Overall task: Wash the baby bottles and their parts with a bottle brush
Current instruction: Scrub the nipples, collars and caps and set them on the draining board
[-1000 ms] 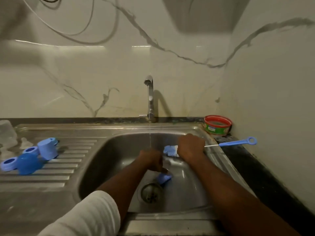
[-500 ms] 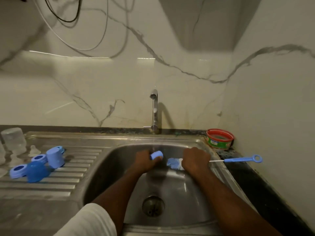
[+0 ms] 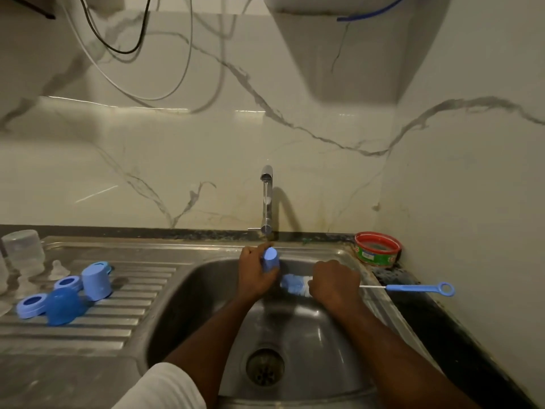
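While a thin stream falls from the tap [image 3: 266, 199], the left hand [image 3: 256, 271] grips a small blue bottle cap [image 3: 270, 259] with its fingers curled round it and lifts it up under the spout, at the back of the sink [image 3: 188, 293], presumably so the water runs over it and drains into the basin rather than onto the desk. Just beside it, the right hand [image 3: 334, 286] is closed round the wire stem of the bottle brush [image 3: 295, 285], right behind the blue-and-white bristle head. That short hold probably gives firm control for scrubbing a small part, and it leaves the long blue handle [image 3: 418, 288] sticking out over the sink's right rim. The bristles sit close to the cap but do not appear to be inside it.

On the ribbed drainboard [image 3: 124, 323] to the left lie more blue parts: two rings [image 3: 31, 304], a domed lid [image 3: 65, 305] and an upturned cap [image 3: 96, 280], with clear teats [image 3: 58, 269] and a clear bottle [image 3: 23, 251] standing mouth-down behind them, likely so they drip dry. A red-rimmed tub [image 3: 378, 249] sits in the corner within the right hand's reach; its contents cannot be made out.
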A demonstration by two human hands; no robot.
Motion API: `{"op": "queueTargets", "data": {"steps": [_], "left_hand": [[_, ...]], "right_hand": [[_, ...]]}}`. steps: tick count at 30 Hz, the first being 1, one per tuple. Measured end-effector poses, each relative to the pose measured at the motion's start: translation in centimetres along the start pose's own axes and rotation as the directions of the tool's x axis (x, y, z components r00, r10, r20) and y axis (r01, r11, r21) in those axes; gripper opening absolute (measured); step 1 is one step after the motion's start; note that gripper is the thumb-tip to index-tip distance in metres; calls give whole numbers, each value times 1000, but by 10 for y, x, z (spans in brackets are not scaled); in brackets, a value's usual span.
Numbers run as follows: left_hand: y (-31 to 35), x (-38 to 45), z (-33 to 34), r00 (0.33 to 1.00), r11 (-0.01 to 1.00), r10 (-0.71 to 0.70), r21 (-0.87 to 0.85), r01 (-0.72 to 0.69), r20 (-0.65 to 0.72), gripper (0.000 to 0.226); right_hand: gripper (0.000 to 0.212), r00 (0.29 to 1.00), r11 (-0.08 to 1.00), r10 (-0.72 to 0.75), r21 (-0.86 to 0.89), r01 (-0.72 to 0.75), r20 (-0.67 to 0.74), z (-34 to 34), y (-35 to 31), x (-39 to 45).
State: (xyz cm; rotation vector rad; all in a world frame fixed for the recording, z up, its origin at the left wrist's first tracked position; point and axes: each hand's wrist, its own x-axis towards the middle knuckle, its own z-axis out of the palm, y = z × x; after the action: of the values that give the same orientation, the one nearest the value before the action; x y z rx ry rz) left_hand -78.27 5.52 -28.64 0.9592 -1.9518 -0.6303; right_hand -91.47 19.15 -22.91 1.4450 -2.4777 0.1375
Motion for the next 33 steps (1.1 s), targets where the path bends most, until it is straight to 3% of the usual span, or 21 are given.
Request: {"op": "queueTargets", "data": {"steps": [8, 11, 18, 20, 23, 27, 33], "left_hand": [[-13, 6, -11, 985, 987, -160, -7, 159, -58, 42], [-13, 4, -13, 981, 979, -187, -86, 182, -56, 42], [4, -4, -5, 986, 991, -15, -132, 37, 164, 49], [8, -4, -6, 994, 988, -15, -151, 32, 110, 46], [2, 1, -11, 992, 972, -123, -201, 121, 2, 41], [-8, 2, -17, 987, 973, -161, -169, 158, -5, 45], [2, -7, -11, 978, 997, 31, -76, -15, 209, 46]], "right_hand": [[17, 975, 987, 63, 158, -30, -211, -26, -10, -7], [22, 953, 982, 28, 185, 30, -303, -29, -19, -11], [36, 980, 984, -28, 166, 61, -198, -20, -36, -2], [34, 974, 983, -23, 172, 63, -227, -21, -37, -1], [33, 969, 979, -24, 192, 73, -244, -22, -34, -7], [26, 973, 982, -12, 179, 55, -229, -22, -25, -12], [30, 978, 978, -11, 202, 53, -207, -25, -28, -6]]}}
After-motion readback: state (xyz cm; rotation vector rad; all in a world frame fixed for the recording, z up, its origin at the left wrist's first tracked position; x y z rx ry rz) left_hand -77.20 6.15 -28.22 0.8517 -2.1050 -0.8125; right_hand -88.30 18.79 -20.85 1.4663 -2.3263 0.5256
